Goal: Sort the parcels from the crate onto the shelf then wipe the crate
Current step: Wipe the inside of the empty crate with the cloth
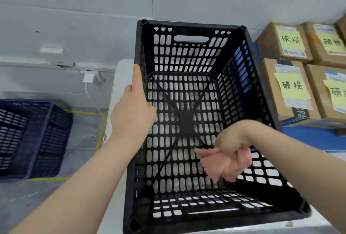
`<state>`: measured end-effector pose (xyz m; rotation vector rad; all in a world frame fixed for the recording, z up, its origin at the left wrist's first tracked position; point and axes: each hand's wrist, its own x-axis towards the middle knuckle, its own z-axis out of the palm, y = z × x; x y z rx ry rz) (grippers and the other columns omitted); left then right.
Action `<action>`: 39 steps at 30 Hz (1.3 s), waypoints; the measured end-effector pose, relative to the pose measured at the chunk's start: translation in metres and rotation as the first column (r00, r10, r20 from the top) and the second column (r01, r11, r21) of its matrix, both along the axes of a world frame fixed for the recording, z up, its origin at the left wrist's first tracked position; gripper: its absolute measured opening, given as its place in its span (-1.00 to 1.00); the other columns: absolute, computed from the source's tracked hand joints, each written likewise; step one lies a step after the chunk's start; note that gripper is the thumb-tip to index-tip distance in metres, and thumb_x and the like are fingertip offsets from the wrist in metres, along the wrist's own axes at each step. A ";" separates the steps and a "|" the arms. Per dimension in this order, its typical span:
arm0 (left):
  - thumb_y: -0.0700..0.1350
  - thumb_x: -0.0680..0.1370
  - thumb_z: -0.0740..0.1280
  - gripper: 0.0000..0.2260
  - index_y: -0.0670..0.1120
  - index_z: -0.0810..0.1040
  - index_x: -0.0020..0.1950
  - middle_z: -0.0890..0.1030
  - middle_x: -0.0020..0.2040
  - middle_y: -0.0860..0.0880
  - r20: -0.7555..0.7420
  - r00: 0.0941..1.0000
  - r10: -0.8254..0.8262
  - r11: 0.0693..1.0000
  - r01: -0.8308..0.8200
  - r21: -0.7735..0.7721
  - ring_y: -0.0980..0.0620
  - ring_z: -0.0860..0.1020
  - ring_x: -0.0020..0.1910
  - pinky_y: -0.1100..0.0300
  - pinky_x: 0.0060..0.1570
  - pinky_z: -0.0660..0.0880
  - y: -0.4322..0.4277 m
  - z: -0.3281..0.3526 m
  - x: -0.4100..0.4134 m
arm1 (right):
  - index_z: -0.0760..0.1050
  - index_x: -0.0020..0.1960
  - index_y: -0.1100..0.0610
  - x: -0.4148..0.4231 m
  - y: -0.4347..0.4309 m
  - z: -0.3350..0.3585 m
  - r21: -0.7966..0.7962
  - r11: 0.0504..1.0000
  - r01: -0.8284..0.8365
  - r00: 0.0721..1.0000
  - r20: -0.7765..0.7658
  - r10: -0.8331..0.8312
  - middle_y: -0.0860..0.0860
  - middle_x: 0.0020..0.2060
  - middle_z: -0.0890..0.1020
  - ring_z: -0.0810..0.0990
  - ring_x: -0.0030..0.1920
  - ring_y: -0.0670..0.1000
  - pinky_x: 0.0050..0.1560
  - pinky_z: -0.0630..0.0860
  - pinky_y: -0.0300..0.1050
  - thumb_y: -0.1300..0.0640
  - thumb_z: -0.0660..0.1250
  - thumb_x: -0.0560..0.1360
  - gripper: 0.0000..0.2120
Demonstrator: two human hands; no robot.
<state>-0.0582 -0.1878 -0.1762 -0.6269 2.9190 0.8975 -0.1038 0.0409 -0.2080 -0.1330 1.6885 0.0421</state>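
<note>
Head view: L hand (133, 115) grips crate (249, 87) rim, R hand (227, 156) pinches pink cloth (211, 164).

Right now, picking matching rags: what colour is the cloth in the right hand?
Pink cloth, held in the right hand; head view.

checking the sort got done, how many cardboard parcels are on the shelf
4 in view, all to the right of the black crate: upper left parcel, upper right parcel, lower left parcel, lower right parcel. More may lie past the frame's right edge.
</note>
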 end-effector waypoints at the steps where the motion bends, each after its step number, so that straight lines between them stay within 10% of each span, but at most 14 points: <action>1: -0.30 0.44 0.19 -0.15 0.15 -0.21 0.56 0.48 0.02 -0.08 0.002 1.000 0.003 1.000 -0.003 0.001 -0.13 0.49 -0.22 0.01 -0.28 0.40 0.001 0.000 0.000 | 0.31 0.46 0.10 -0.017 -0.007 0.011 -0.015 0.999 0.035 0.998 -0.046 -0.036 0.08 0.42 0.37 0.48 0.28 0.19 -0.09 0.55 -0.13 0.29 0.19 0.52 -0.50; 6: -0.28 0.46 0.17 -0.17 0.16 -0.20 0.56 0.45 0.07 -0.05 0.000 1.000 0.008 1.000 -0.008 -0.006 -0.06 0.44 -0.28 0.10 -0.38 0.25 0.000 -0.002 -0.001 | 0.24 0.49 0.06 -0.081 -0.080 0.029 -0.362 0.932 -0.023 0.808 -0.556 -0.196 0.12 0.20 0.53 0.56 0.14 0.13 0.07 0.57 -0.02 0.37 0.09 0.51 -0.42; 11: -0.28 0.47 0.16 -0.20 0.14 -0.19 0.56 0.45 0.19 -0.09 -0.011 1.000 0.007 1.000 -0.007 -0.009 -0.11 0.41 -0.19 0.03 -0.26 0.31 -0.002 -0.007 -0.003 | 0.20 0.48 0.07 -0.097 -0.167 -0.030 -0.192 0.943 -0.273 0.655 -0.754 0.036 0.14 0.30 0.43 0.41 0.17 0.12 0.31 0.31 0.07 0.33 0.09 0.52 -0.46; 15: -0.26 0.46 0.18 -0.18 0.17 -0.22 0.56 0.44 0.25 -0.08 0.002 1.000 0.002 1.000 -0.002 -0.005 -0.08 0.35 -0.19 0.07 -0.24 0.29 -0.003 -0.010 -0.004 | 0.04 0.54 0.19 -0.084 -0.186 -0.080 -0.312 0.927 -0.207 0.713 -0.697 -0.076 0.13 0.49 0.22 0.26 0.45 0.12 0.42 0.26 0.02 0.30 0.11 0.58 -0.44; 22: -0.26 0.46 0.20 -0.16 0.17 -0.23 0.56 0.42 0.22 -0.08 0.052 0.999 -0.005 1.000 0.005 -0.008 -0.09 0.38 -0.17 0.06 -0.23 0.30 -0.003 -0.005 -0.005 | 0.43 0.34 0.14 -0.056 -0.150 -0.057 -0.286 0.899 -0.331 0.772 -0.631 0.083 0.11 0.29 0.49 0.44 0.29 0.14 0.23 0.38 -0.02 0.21 0.21 0.56 -0.65; 27: -0.25 0.47 0.20 -0.18 0.14 -0.20 0.57 0.45 0.12 -0.08 0.020 1.000 -0.008 1.000 0.009 -0.014 -0.13 0.46 -0.19 0.06 -0.27 0.32 0.000 -0.001 -0.004 | 0.55 0.21 0.12 0.019 -0.121 -0.047 -0.469 0.706 -0.530 0.810 -0.527 0.258 0.10 0.17 0.57 0.50 0.21 0.14 0.16 0.38 0.00 0.23 0.25 0.53 -0.72; 32: -0.26 0.48 0.18 -0.19 0.15 -0.20 0.57 0.44 0.06 -0.05 0.022 1.000 -0.001 0.999 0.002 -0.032 -0.13 0.49 -0.19 0.04 -0.27 0.38 -0.001 -0.002 -0.004 | 0.49 0.17 0.26 0.080 -0.096 -0.055 -0.555 0.714 -0.428 0.881 -0.080 0.466 -0.07 -0.07 0.48 0.45 0.01 -0.09 0.21 0.38 -0.19 0.40 0.13 0.51 -0.70; 36: -0.28 0.47 0.17 -0.19 0.14 -0.19 0.57 0.44 0.06 -0.05 0.012 1.000 -0.004 1.000 0.004 -0.027 -0.12 0.47 -0.21 0.06 -0.29 0.34 0.000 -0.002 -0.003 | 0.50 0.10 0.13 0.043 -0.092 -0.035 -0.518 0.806 -0.288 0.907 0.123 0.404 0.09 0.25 0.49 0.44 0.27 0.05 0.34 0.35 0.04 0.42 0.13 0.47 -0.67; 39: -0.26 0.47 0.19 -0.18 0.15 -0.20 0.57 0.44 0.13 -0.08 0.025 1.000 0.005 1.000 -0.004 -0.028 -0.13 0.43 -0.21 0.06 -0.28 0.31 -0.001 -0.003 -0.005 | 0.48 0.12 0.31 -0.014 -0.097 -0.003 -0.620 0.785 -0.011 0.978 -0.171 -0.121 0.28 0.06 0.55 0.58 0.04 -0.18 0.09 0.53 -0.26 0.53 0.05 0.46 -0.64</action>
